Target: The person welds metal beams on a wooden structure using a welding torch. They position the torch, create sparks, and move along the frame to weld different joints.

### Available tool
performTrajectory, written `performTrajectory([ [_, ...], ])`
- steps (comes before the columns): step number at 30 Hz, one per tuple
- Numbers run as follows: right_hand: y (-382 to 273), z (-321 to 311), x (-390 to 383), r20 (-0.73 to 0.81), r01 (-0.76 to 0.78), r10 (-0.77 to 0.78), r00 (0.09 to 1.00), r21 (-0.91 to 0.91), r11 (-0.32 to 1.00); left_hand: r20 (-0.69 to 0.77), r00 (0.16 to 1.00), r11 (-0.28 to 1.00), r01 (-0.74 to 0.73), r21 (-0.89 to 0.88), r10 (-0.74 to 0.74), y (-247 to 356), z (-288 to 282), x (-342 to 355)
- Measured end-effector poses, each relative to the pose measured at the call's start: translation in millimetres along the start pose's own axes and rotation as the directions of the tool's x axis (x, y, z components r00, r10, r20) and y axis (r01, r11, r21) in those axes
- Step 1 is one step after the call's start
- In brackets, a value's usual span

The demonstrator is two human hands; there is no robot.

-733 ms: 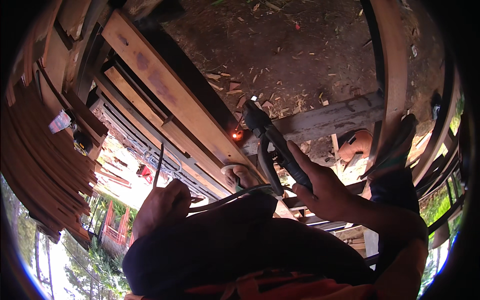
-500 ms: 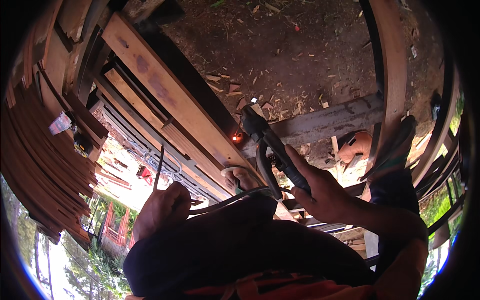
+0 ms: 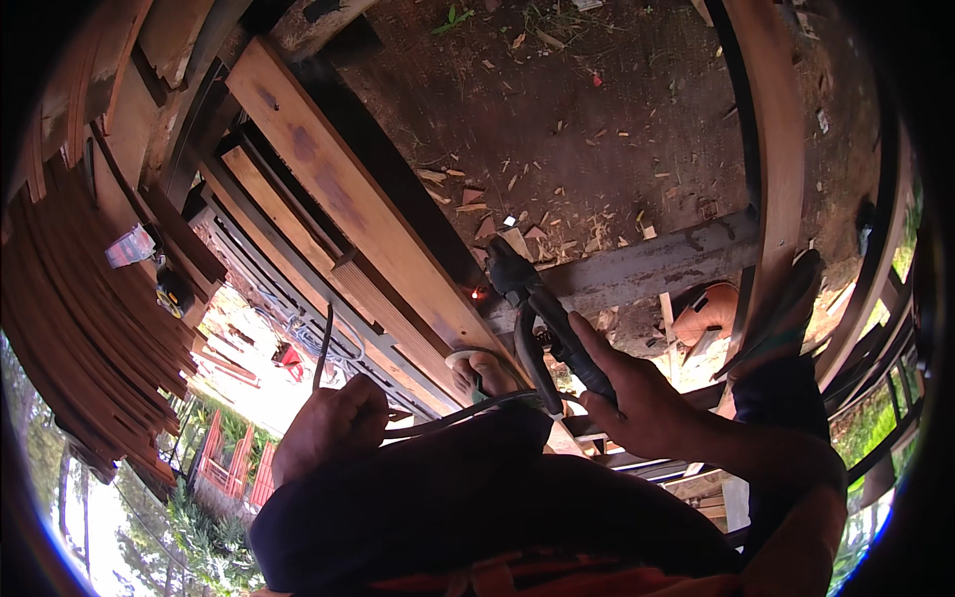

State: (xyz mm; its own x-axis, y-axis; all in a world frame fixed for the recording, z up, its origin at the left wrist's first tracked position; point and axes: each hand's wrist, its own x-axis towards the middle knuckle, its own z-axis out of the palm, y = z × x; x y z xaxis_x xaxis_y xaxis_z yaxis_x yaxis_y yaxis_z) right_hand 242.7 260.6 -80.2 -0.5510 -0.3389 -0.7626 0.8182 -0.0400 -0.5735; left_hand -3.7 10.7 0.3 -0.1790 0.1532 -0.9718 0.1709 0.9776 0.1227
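My right hand (image 3: 642, 398) is closed around the grip of a black electrode holder (image 3: 557, 333), its jaw end pointing away from me. Just left of that jaw, a small red-orange glowing spot (image 3: 477, 294) shows beside the dark metal beam. I cannot make out a rod between the two. My left hand (image 3: 333, 423) is a fist around a dark cable (image 3: 453, 414), which runs across my lap toward the holder. A length of it (image 3: 325, 343) sticks up out of the fist.
A dark metal beam (image 3: 647, 254) crosses ahead, over dirt strewn with wood chips. Long wooden planks (image 3: 328, 169) slant along the left, with stacked brown boards (image 3: 90, 308) farther left. A tape measure (image 3: 174, 294) lies near them. A foot (image 3: 482, 376) rests by the planks' near end.
The view has shifted slightly, so the planks and beam sit a little lower and to the right. The glowing spot looks smaller and dimmer. Both hands keep their holds.
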Motion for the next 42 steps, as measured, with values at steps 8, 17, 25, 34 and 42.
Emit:
performTrajectory([
  [8,13,6,2,-0.004,0.063,-0.063,0.998,-0.01,0.998,-0.041,0.996,0.996,-0.084,0.029,0.085,-9,2,-3],
  [17,13,7,2,0.001,0.011,-0.011,1.0,-0.011,1.0,0.005,0.999,0.998,-0.054,0.025,0.054,0,-2,4],
  [25,9,7,1,-0.161,0.02,-0.006,0.987,0.086,0.996,-0.031,0.999,0.998,-0.023,0.057,0.025,2,-2,-4],
  [34,5,-2,1,-0.054,0.016,-0.014,0.998,0.027,1.0,-0.031,1.0,0.993,0.006,0.114,-0.003,8,0,6],
  [42,3,0,3,0.004,0.019,-0.019,1.0,-0.001,1.0,-0.053,0.998,0.998,0.042,0.045,-0.04,5,0,-3],
])
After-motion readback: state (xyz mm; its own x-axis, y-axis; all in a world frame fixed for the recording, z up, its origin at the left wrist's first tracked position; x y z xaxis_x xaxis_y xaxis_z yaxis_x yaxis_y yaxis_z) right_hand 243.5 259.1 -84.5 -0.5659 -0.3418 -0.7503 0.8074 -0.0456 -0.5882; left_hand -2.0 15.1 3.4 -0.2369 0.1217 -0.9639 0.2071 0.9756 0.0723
